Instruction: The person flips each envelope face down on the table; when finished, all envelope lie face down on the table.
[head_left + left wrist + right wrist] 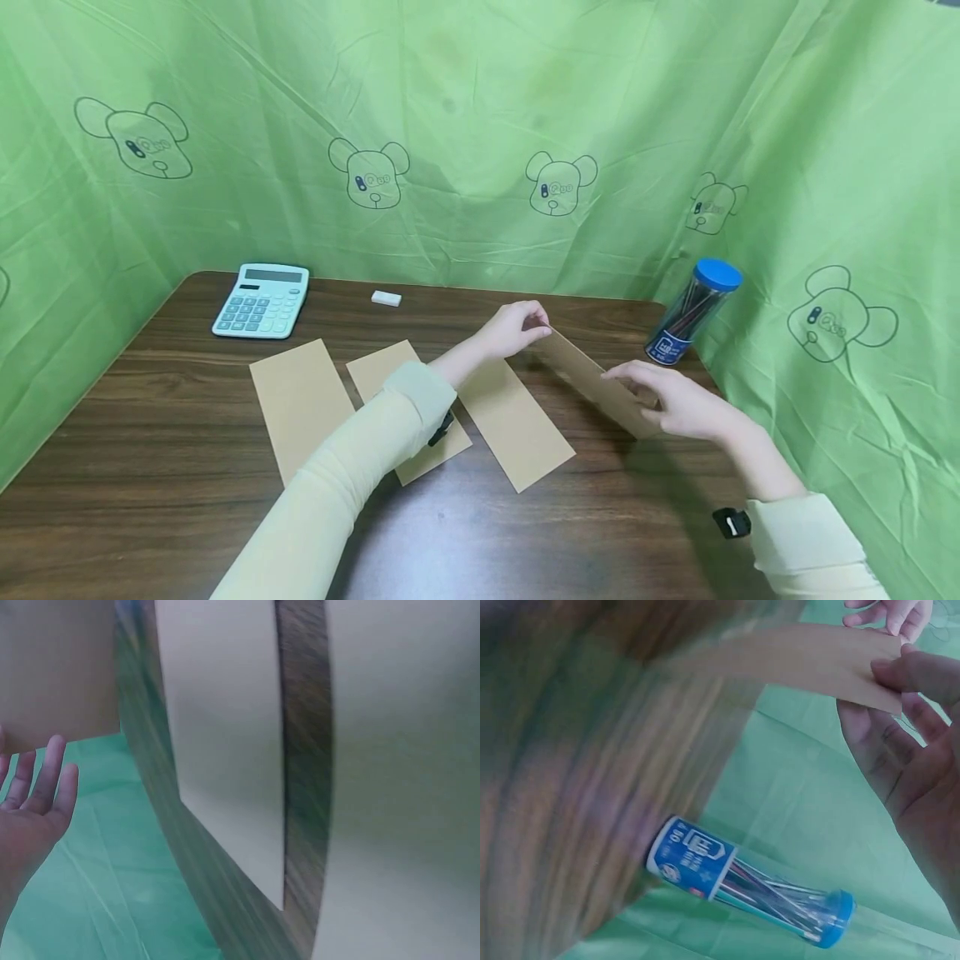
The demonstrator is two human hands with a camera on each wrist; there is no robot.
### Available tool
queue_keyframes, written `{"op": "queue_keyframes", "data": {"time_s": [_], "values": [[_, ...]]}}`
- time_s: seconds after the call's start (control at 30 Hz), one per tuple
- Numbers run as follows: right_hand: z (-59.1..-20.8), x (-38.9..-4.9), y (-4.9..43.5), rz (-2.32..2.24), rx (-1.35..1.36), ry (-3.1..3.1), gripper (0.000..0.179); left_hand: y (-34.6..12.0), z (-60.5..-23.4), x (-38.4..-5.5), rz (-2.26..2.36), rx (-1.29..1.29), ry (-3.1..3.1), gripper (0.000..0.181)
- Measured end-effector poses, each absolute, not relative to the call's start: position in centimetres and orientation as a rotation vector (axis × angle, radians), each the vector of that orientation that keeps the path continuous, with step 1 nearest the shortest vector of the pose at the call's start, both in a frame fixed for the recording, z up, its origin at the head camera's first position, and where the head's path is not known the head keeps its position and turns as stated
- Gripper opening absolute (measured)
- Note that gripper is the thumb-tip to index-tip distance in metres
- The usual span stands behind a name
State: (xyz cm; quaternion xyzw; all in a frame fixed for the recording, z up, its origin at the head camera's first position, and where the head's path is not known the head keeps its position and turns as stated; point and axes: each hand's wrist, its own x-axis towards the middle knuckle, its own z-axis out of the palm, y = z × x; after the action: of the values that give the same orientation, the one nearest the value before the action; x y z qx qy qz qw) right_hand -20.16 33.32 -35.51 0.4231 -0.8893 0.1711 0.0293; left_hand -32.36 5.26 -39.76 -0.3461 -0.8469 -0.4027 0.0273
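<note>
A brown rectangular card [592,382] is tilted up off the table on the right, held between both hands. My left hand [513,329] pinches its far end between thumb and fingers; in the left wrist view that hand's fingers [46,776] show at the card's edge. Along the nearer part of the card, my right hand [686,404] grips the edge, with the thumb on one face and fingers behind, as the right wrist view of the card [802,664] shows. Three similar cards, left [296,400], middle [386,367] and right [517,425], lie flat; my left forearm partly covers the middle one.
A light-blue calculator [262,302] sits at the back left of the wooden table [150,467]. Near the back edge lies a white eraser [386,298]. A clear tube of pencils [690,312] with a blue lid stands at the right edge. Green curtains [465,100] surround the table.
</note>
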Motion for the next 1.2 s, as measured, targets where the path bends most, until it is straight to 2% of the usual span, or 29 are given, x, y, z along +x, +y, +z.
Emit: {"op": "queue_keyframes", "data": {"time_s": [0.2, 0.43, 0.67, 0.83, 1.2], "values": [[-34.8, -20.6, 34.0, 0.442, 1.251, -2.741, 0.066, 5.3, -39.3, -32.5, -1.366, -1.106, -2.628, 0.031], [-36.0, -21.2, 34.9, 0.432, 1.169, -2.805, 0.066, 5.2, -40.4, -32.4, -1.432, -1.28, -2.658, 0.055], [-38.3, -21.4, 36.1, 0.52, 1.037, -2.963, 0.07, 5.7, -42.5, -31.5, -0.944, -1.511, -2.817, 0.077], [-40.1, -21.3, 36.9, 0.581, 0.995, -3.015, 0.071, 5.9, -43.3, -30.5, -0.621, -1.629, -2.914, 0.084], [-42.5, -21.9, 38.3, 0.796, 1.055, -3.092, 0.065, 5.6, -44.0, -29.8, -0.461, -1.669, -3.009, 0.087]]}}
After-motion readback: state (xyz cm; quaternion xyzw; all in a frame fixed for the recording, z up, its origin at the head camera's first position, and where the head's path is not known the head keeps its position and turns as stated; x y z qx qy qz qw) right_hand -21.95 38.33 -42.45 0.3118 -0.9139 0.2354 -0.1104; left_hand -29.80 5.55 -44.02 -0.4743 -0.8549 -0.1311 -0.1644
